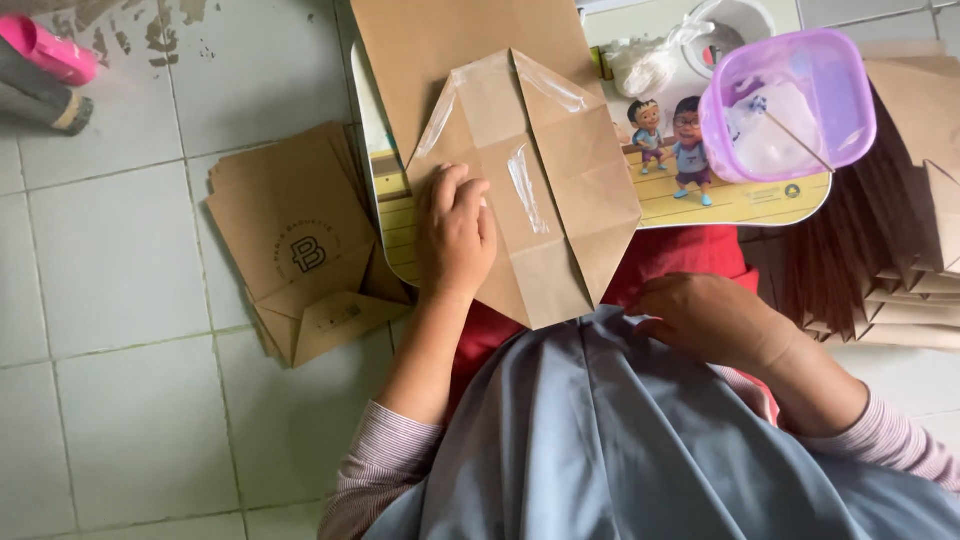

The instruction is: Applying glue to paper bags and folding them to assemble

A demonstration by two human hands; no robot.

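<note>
Pressing down on a brown paper bag [540, 190], the left hand [455, 235] lies on the bag's left side with its fingers curled close together, knuckles up. It holds nothing; it just pushes on the paper. The bag lies flat on a small board [740, 200] with a cartoon picture of two children on it. The board sits over the person's lap. The end of the bag is folded open into a pointed shape, and shiny white streaks of glue [525, 185] run along the folds.

The right hand [705, 320] rests lower down, near the bottom right corner of the bag, on the grey-blue cloth [600, 440] that covers the person's front. Its fingers are bent and close together. I cannot tell if it holds anything.

On the right part of the board stands a purple plastic tub [785, 105] with white paste inside and a thin stick [800, 140] leaning in it. Beside the tub lies a crumpled clear plastic bag [645, 65].

To the left, on the white tiled floor [120, 300], lies a pile of flat brown bags [300, 250]. To the right stands a big stack of more brown bags [890, 240], packed close together. A pink thing [45, 48] lies in the top left corner.
</note>
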